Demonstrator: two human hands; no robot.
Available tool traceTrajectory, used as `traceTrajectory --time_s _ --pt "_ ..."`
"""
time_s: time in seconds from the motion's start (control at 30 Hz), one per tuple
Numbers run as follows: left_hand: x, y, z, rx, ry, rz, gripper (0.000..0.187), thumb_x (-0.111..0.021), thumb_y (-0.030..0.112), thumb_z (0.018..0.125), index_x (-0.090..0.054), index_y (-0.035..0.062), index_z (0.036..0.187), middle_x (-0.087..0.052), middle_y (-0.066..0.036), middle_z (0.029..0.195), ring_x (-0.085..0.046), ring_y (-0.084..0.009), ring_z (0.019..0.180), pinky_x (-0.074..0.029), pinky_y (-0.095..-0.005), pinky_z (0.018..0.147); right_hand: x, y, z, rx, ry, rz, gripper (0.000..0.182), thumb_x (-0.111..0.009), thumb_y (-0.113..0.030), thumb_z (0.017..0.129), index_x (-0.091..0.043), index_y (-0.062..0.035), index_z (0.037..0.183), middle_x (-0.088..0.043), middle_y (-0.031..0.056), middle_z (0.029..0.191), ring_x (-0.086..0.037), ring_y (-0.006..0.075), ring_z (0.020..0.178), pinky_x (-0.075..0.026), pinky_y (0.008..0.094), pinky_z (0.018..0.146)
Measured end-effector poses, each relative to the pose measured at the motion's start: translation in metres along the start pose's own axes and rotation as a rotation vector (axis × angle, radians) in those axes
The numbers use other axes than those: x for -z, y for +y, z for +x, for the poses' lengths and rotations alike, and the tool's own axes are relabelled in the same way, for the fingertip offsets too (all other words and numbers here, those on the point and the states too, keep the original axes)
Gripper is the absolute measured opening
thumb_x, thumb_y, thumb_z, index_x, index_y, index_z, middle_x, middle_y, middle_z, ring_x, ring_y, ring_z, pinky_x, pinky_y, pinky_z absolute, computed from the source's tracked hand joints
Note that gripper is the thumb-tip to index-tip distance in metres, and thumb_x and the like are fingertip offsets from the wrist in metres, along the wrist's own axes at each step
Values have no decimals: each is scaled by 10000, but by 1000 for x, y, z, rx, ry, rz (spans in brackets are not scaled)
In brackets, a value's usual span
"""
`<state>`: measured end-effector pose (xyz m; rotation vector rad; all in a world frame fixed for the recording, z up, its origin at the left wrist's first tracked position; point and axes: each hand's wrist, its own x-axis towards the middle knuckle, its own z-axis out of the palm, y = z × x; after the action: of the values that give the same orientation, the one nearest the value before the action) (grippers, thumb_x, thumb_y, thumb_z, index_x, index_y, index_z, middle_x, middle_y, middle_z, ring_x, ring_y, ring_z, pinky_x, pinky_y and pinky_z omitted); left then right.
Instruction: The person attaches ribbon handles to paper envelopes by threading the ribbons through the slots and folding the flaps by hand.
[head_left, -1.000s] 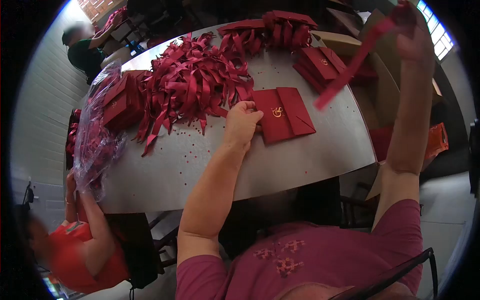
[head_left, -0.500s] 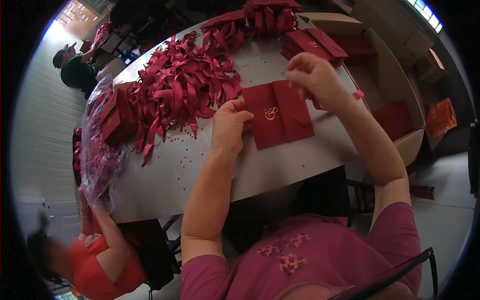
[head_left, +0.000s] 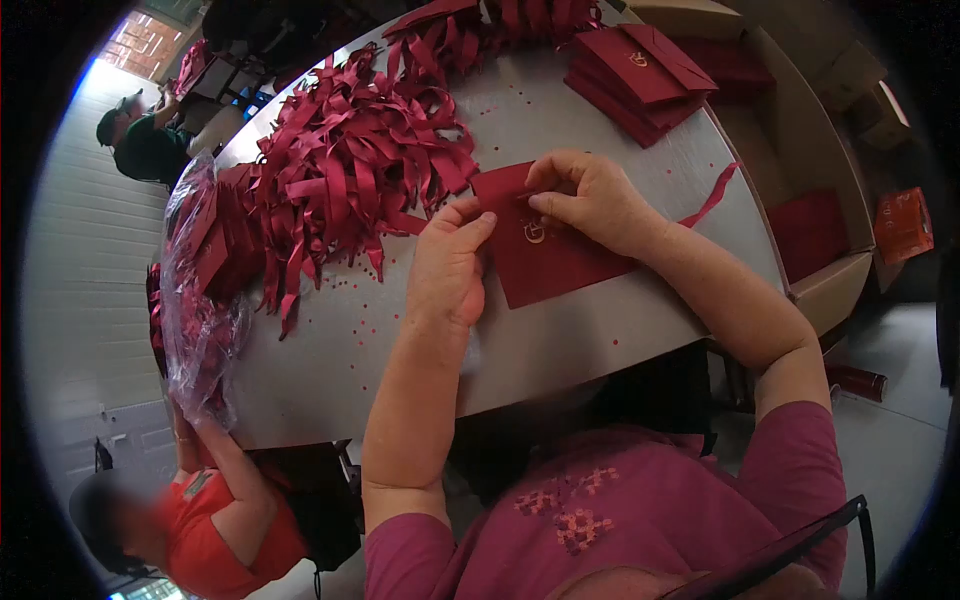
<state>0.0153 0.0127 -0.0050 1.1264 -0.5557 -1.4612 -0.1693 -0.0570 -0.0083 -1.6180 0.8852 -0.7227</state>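
A dark red paper bag [head_left: 560, 268] with a gold logo lies tilted in front of me above the table. My left hand [head_left: 450, 255] is closed on the bag's left edge, thumb on the front. At the bag's upper part my right hand [head_left: 600, 205] is closed in a pinch. A red ribbon [head_left: 714, 196] runs out from behind the right wrist and seems to lead to those fingers. The fingertips partly hide what they grip. Left of the bag lies a tangled heap of red ribbons [head_left: 350, 165], one strand reaching towards my left hand.
Stacked red bags [head_left: 640, 85] lie at the table's far right, beside an open cardboard box [head_left: 815, 130]. Plastic-wrapped bags [head_left: 205, 260] stand on the left. Red dots are scattered on the grey table [head_left: 330, 390]. A person in orange [head_left: 225, 510] sits at left; another person [head_left: 145, 145] is farther off.
My right hand has come down and left onto the upper part of the bag. More of the ribbon now shows beyond my right wrist. My left hand still holds the bag's edge.
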Motion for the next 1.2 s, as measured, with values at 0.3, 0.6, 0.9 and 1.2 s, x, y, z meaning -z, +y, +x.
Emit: traceTrajectory --time_s 0.3,0.6,0.9,1.2 --pt "8 2 -1 87 -110 -228 152 -569 16 937 -629 45 1073 -667 -60 1099 -638 -156 1013 -504 -302 938 0 7 2 79 -78 105 79 -625 -39 902 -633 18 955 -661 34 854 -618 78 785 -516 228 717" --pt "-3 4 -11 76 -90 -272 168 -571 34 938 -635 47 1093 -657 -65 1138 -613 -195 1068 -467 -360 995 -1 0 0 7 -62 337 57 -655 -41 899 -644 0 937 -648 18 809 -628 89 711 -522 218 647" --pt "2 -4 -10 30 -193 -281 155 -589 8 914 -653 45 1049 -676 -61 1075 -625 -179 1031 -470 -339 980 1 4 2 -6 -98 392 69 -702 -41 865 -658 -19 913 -643 5 817 -604 63 690 -514 201 616" --pt "-9 -8 -3 -81 -8 -161 148 -636 94 890 -653 22 1019 -685 -68 988 -658 -192 890 -538 -335 839 -14 12 0 144 -107 304 64 -650 28 879 -657 5 938 -646 36 870 -619 104 745 -527 238 709"
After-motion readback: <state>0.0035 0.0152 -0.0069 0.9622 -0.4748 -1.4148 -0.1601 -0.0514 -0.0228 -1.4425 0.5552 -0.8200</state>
